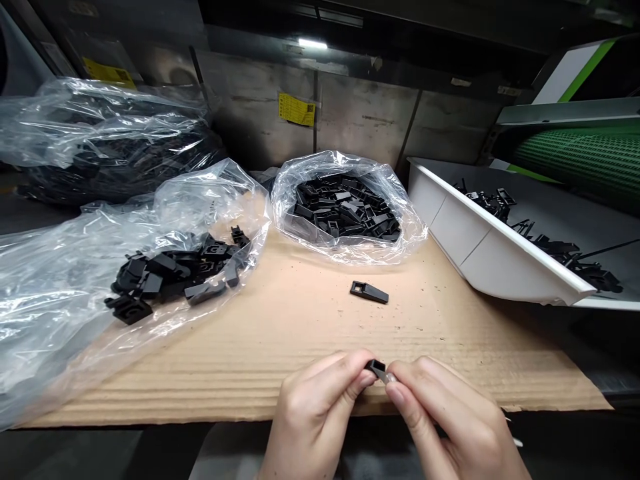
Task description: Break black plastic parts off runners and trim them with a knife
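**A:** Foreground, bottom edge: what do the hands hold?

**B:** The left hand and the right hand meet over the near edge of the tabletop. The fingers of both are closed in a pinch on one small black plastic part. It is gripped from either side between the fingertips, just above the near edge of the corrugated brown cardboard sheet.

**A:** Middle ground?

**B:** A single black wedge-shaped plastic piece lies loose on the cardboard, beyond the hands and apart from them. To the left, a crumpled clear plastic bag lies open on its side, with a heap of dark grey and black moulded parts in its mouth. Further back at centre, a second clear plastic bag, its mouth open upward, holds a pile of black rectangular parts. To the right, a tilted white plastic tray carries a scatter of black parts on thin runners. The tray's near corner is just beside the edge of the cardboard.

**A:** Background?

**B:** A third clear bag filled with black parts rests at far left. A yellow paper label is stuck on the grey metal wall panel behind the central bag. A green ribbed belt shows at far right, above the tray.
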Tool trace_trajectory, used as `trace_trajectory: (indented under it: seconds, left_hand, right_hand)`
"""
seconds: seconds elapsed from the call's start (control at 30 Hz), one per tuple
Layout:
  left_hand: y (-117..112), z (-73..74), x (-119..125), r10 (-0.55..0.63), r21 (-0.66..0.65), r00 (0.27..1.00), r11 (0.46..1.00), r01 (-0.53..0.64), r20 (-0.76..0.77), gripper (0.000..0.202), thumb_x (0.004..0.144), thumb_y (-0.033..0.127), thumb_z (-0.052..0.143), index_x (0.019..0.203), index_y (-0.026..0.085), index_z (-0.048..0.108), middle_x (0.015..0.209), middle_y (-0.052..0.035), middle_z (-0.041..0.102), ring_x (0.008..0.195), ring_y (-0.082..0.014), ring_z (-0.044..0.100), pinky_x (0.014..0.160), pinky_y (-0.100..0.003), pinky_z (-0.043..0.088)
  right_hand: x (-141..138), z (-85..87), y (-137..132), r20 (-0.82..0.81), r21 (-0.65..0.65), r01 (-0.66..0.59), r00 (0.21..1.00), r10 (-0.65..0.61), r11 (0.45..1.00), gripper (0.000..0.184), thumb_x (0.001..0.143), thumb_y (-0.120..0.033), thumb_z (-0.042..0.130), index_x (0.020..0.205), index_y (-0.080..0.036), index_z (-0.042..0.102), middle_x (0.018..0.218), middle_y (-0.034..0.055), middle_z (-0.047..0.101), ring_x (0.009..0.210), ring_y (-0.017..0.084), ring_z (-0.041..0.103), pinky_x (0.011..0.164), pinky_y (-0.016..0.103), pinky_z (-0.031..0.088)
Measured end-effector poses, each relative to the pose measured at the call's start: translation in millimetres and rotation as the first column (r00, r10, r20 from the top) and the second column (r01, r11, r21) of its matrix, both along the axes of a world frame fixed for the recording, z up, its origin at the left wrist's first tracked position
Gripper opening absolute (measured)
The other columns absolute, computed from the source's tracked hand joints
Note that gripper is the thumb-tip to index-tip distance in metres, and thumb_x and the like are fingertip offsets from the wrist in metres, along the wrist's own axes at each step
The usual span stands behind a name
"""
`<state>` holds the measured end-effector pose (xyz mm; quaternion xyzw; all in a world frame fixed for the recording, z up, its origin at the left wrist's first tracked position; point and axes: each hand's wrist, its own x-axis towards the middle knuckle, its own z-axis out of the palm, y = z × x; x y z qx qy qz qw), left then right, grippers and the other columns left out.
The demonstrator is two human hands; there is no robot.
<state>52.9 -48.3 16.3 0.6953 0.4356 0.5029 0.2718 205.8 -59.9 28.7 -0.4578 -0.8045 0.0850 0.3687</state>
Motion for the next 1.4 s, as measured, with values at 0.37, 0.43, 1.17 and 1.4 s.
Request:
trace_trajectory:
  seconds: [0.37,0.43,1.17,1.4]
  left_hand:
    - [-1,0.2,1,-0.019,0.001,1.0,1.0,0.019,-0.006,0.017,0.084,0.013,0.052,0.084,0.02,0.067,0.076,-0.0011,0.07,0.069,-0.0148,0.065,0.06,-0.016,0.049]
    - [0,0.4,1,-0.017,-0.014,1.0,1.0,0.018,0.023,0.016,0.082,0.013,0.053,0.084,0.02,0.067,0.077,-0.0005,0.07,0.07,-0.0141,0.065,0.062,-0.015,0.049]
    - [5,7.2,-1,-0.067,-0.127,0.976,0.987,0.095,0.209,0.029,0.07,0.0,0.062,0.085,0.024,0.072,0.085,0.0016,0.067,0.081,-0.0119,0.062,0.072,-0.01,0.047]
    - [5,5.8,1,-0.086,-0.111,0.967,0.987,0.115,0.239,0.03,0.072,-0.001,0.059,0.084,0.023,0.072,0.085,0.0019,0.066,0.08,-0.0116,0.062,0.068,-0.01,0.049]
  right_hand:
    - [8,-0.1,12,0.053,-0.148,0.11,0.993,-0.103,0.983,0.022,0.088,-0.021,0.04,0.075,-0.02,0.057,0.064,0.001,0.058,0.058,0.014,0.056,0.053,0.023,0.042]
    - [11,-0.1,13,-0.003,-0.182,0.056,0.998,-0.058,0.982,0.021,0.088,-0.02,0.04,0.076,-0.021,0.058,0.065,0.0006,0.06,0.058,0.013,0.058,0.053,0.022,0.044]
    - [-1,-4.8,5,-0.076,-0.026,0.107,0.991,-0.109,0.994,0.018,0.087,-0.015,0.04,0.075,-0.019,0.053,0.059,-0.0009,0.052,0.051,0.01,0.05,0.048,0.021,0.037]
    - [0,-7.9,0,-0.093,-0.031,0.01,0.996,-0.013,0.999,0.015,0.086,-0.011,0.043,0.079,-0.018,0.055,0.064,0.0006,0.056,0.054,0.01,0.054,0.052,0.02,0.041]
